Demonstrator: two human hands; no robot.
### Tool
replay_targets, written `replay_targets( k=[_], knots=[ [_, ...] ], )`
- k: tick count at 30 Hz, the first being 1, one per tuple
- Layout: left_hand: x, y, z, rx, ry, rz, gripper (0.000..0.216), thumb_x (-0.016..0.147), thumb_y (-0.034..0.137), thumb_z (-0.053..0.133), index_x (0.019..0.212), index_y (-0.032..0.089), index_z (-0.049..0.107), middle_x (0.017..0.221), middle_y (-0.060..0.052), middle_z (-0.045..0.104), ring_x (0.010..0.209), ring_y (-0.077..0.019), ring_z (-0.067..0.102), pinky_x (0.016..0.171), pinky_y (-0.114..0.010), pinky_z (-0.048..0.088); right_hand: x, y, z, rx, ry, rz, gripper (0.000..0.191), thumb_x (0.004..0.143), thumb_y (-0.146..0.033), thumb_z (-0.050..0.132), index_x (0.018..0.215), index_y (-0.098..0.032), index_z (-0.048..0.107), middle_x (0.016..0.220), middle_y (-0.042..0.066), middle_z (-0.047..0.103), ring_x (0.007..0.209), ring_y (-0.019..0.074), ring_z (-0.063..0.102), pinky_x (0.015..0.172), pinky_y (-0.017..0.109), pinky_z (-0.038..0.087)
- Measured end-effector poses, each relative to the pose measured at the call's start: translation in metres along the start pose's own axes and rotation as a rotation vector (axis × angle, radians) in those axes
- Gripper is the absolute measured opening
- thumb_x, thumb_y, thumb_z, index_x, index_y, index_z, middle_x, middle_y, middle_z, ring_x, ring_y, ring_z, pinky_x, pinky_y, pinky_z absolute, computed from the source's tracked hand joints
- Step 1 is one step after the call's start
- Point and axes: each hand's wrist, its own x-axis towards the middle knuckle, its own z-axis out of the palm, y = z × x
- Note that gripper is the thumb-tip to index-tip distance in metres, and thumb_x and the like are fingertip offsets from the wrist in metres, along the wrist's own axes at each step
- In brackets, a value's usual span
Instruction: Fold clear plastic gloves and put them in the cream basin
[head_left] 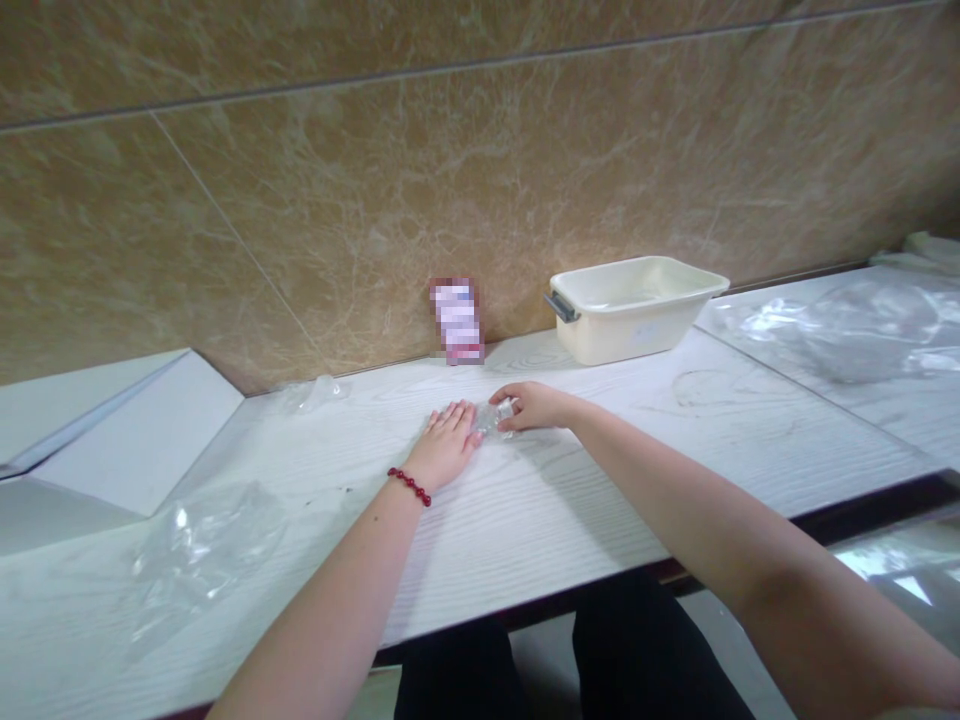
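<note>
The cream bin [619, 335] stands far right by the wall, its floor hidden; the white box's [127, 450] contents, at left, can't be seen. Between the hands, the clear plastic piece [489, 418] lies on the table [525, 540], its right end pinched by the right hand's [536, 407] fingertips; the left hand [448, 440] lies flat, fingers extended, at its left end.

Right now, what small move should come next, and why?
Probably the right grip should gently draw the clear plastic rightward to smooth it: that grip curls at the crinkled-looking piece's right end, while the left grip lies flat at the other end, seemingly steadying it on the white tabletop.
</note>
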Motion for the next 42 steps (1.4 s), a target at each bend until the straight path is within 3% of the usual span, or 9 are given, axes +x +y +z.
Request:
replay_targets(
  k=[3, 7, 9, 14, 18, 21, 28, 42],
  knots=[
    [-0.001, -0.002, 0.000, 0.008, -0.008, -0.008, 0.051, 0.083, 0.038, 0.023, 0.125, 0.011, 0.028, 0.133, -0.011, 0.024, 0.122, -0.0217, 0.018, 0.098, -0.041, 0.012, 0.002, -0.002, 0.000, -0.110, 0.108, 0.021, 0.040, 0.063, -0.033, 0.060, 0.098, -0.015, 0.055, 0.060, -0.001, 0.054, 0.048, 0.0072, 0.049, 0.050, 0.019, 0.037],
    [-0.003, 0.002, -0.002, 0.026, 0.013, -0.003, 0.049, 0.082, 0.036, 0.025, 0.124, 0.011, 0.030, 0.132, -0.012, 0.026, 0.121, -0.0229, 0.020, 0.097, -0.042, 0.015, 0.000, -0.015, 0.006, -0.344, 0.514, -0.083, 0.021, 0.073, -0.027, 0.048, 0.086, -0.013, 0.057, 0.076, 0.006, 0.057, 0.072, 0.0129, 0.052, 0.068, 0.024, 0.039],
    [-0.003, 0.003, -0.001, 0.052, 0.029, 0.004, 0.048, 0.082, 0.034, 0.025, 0.124, 0.010, 0.031, 0.132, -0.013, 0.026, 0.121, -0.0240, 0.021, 0.097, -0.042, 0.016, -0.003, -0.025, 0.016, -0.371, 0.607, -0.183, 0.023, 0.078, -0.023, 0.039, 0.092, -0.013, 0.055, 0.086, 0.008, 0.057, 0.083, 0.0142, 0.051, 0.076, 0.026, 0.037],
    [0.001, -0.001, 0.008, 0.074, 0.008, -0.010, 0.049, 0.079, 0.027, 0.030, 0.126, 0.010, 0.028, 0.131, -0.014, 0.028, 0.121, -0.0244, 0.020, 0.097, -0.042, 0.013, -0.008, -0.047, 0.050, -0.409, 0.444, -0.333, 0.039, 0.083, -0.026, 0.028, 0.118, -0.011, 0.038, 0.118, 0.013, 0.044, 0.112, 0.0167, 0.036, 0.091, 0.031, 0.030],
    [0.003, -0.003, 0.010, 0.096, -0.045, -0.013, 0.061, 0.075, 0.032, 0.038, 0.130, 0.015, 0.018, 0.135, -0.011, 0.020, 0.123, -0.0249, 0.013, 0.098, -0.043, 0.011, -0.005, -0.046, 0.067, -0.487, 0.323, -0.269, 0.050, 0.084, -0.034, 0.025, 0.125, -0.004, 0.027, 0.127, 0.017, 0.033, 0.119, 0.0207, 0.025, 0.095, 0.037, 0.024],
    [0.000, -0.003, 0.006, 0.105, -0.058, -0.008, 0.061, 0.075, 0.033, 0.037, 0.129, 0.011, 0.019, 0.135, -0.012, 0.018, 0.123, -0.0243, 0.012, 0.098, -0.041, 0.011, -0.001, -0.039, 0.071, -0.538, 0.268, -0.197, 0.057, 0.084, -0.041, 0.022, 0.124, -0.001, 0.027, 0.127, 0.019, 0.030, 0.120, 0.0234, 0.024, 0.096, 0.039, 0.021],
    [-0.003, 0.003, -0.001, 0.038, -0.007, -0.030, 0.049, 0.082, 0.026, 0.021, 0.127, 0.007, 0.024, 0.132, -0.013, 0.025, 0.122, -0.0204, 0.018, 0.099, -0.039, 0.014, 0.005, -0.024, 0.072, -0.680, 0.294, -0.066, 0.048, 0.085, -0.031, 0.018, 0.126, -0.007, 0.027, 0.128, 0.014, 0.032, 0.119, 0.0218, 0.025, 0.095, 0.041, 0.019],
    [-0.003, 0.004, -0.001, 0.043, -0.005, -0.054, 0.050, 0.080, 0.026, 0.020, 0.127, 0.009, 0.026, 0.133, -0.007, 0.023, 0.122, -0.0184, 0.018, 0.100, -0.038, 0.012, 0.001, -0.022, 0.070, -0.720, 0.308, -0.021, 0.048, 0.082, -0.028, 0.023, 0.125, -0.008, 0.031, 0.130, 0.011, 0.027, 0.120, 0.0234, 0.023, 0.096, 0.043, 0.016]
  ],
)
